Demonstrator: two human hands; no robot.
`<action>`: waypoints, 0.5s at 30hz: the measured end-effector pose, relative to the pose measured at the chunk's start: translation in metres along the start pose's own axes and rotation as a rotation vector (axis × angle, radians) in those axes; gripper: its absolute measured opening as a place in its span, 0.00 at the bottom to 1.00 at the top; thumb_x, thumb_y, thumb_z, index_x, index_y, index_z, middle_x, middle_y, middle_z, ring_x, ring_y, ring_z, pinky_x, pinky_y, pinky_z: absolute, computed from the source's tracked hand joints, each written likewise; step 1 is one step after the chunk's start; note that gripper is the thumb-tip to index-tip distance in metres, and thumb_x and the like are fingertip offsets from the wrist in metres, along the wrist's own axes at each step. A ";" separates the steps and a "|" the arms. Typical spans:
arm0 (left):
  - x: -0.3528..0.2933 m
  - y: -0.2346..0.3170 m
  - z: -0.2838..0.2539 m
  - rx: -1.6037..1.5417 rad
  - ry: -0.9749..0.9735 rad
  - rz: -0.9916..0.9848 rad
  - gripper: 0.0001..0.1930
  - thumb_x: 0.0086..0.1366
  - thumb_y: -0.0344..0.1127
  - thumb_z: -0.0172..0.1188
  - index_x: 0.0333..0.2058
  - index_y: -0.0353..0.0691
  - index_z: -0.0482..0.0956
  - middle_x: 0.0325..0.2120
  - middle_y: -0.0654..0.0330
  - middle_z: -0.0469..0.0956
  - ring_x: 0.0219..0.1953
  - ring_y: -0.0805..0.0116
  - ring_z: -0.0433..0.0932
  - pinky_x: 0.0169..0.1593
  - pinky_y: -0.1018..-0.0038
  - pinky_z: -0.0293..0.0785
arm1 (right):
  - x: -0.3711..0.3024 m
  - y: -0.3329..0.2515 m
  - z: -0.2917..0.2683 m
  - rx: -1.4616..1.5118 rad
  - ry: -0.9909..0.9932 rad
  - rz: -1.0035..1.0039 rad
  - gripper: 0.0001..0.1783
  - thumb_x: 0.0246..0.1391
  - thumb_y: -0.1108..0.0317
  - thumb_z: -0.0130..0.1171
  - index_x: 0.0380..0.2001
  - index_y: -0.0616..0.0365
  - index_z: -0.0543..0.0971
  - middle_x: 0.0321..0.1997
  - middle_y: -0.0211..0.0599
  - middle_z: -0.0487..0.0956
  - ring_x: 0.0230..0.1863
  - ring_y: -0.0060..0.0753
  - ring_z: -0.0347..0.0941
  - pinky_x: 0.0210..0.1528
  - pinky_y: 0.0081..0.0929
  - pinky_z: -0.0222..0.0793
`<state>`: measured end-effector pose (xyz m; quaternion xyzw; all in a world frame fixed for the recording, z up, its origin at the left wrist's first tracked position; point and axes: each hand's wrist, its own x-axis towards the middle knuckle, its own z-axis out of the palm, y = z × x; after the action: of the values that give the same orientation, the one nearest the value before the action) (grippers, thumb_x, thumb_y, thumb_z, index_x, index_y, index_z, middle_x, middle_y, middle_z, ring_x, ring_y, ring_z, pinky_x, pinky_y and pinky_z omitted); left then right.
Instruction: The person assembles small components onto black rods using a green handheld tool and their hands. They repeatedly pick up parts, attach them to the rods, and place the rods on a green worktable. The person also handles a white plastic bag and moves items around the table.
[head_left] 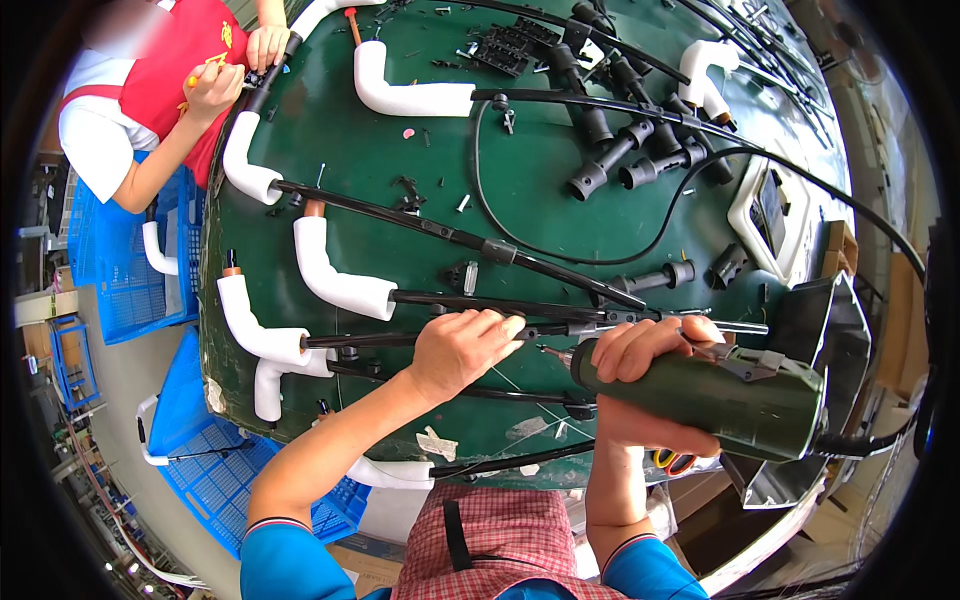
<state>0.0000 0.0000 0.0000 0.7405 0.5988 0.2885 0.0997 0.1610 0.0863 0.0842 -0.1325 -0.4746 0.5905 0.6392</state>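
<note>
My right hand [650,385] is wrapped round a dark green electric screwdriver [720,400], whose bit points left toward a black pole. With closed fingers, my left hand [465,350] grips that black pole [375,340], just left of the bit. The pole ends at the left in a bent white foam handle [255,320]. My fingers partly hide the pole and its joint, so I cannot tell if the bit touches a screw. Right beside it lies another black pole [440,298] with a white foam handle [330,270].
More foam-handled poles, black tube connectors [610,160] and loose screws cover the green table [420,220]. A black cable [660,250] loops across. Scissors [675,462] lie near my right forearm. Blue crates [215,440] stand at the left. A co-worker in a red apron handles a pole at the far left.
</note>
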 end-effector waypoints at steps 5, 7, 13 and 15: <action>0.003 -0.004 -0.003 0.000 0.025 0.012 0.16 0.50 0.38 0.67 0.39 0.43 0.79 0.27 0.66 0.78 0.25 0.71 0.77 0.28 0.78 0.72 | 0.002 0.008 0.008 -0.008 -0.080 0.016 0.56 0.35 0.26 0.61 0.55 0.62 0.63 0.23 0.36 0.73 0.21 0.32 0.70 0.26 0.30 0.71; 0.000 -0.005 -0.002 0.003 0.032 -0.010 0.16 0.50 0.38 0.67 0.38 0.42 0.79 0.27 0.66 0.78 0.26 0.71 0.77 0.28 0.78 0.73 | 0.001 0.009 0.012 -0.014 -0.095 0.046 0.53 0.37 0.29 0.61 0.55 0.61 0.63 0.23 0.36 0.73 0.22 0.32 0.70 0.28 0.31 0.71; -0.001 -0.006 -0.001 -0.016 0.036 -0.015 0.16 0.50 0.38 0.67 0.38 0.42 0.79 0.28 0.65 0.79 0.27 0.72 0.78 0.29 0.78 0.73 | -0.001 0.018 0.013 -0.151 -0.200 0.088 0.57 0.32 0.24 0.60 0.54 0.62 0.64 0.22 0.36 0.71 0.18 0.31 0.68 0.22 0.29 0.67; -0.003 -0.007 0.000 -0.012 0.047 -0.011 0.16 0.50 0.39 0.67 0.38 0.42 0.78 0.28 0.66 0.78 0.27 0.72 0.77 0.30 0.78 0.73 | -0.002 0.014 0.018 -0.165 -0.204 0.181 0.53 0.34 0.30 0.64 0.53 0.61 0.65 0.24 0.37 0.72 0.23 0.32 0.69 0.27 0.30 0.68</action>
<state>-0.0056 -0.0007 -0.0042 0.7296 0.6031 0.3090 0.0918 0.1386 0.0813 0.0820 -0.1661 -0.5702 0.6151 0.5186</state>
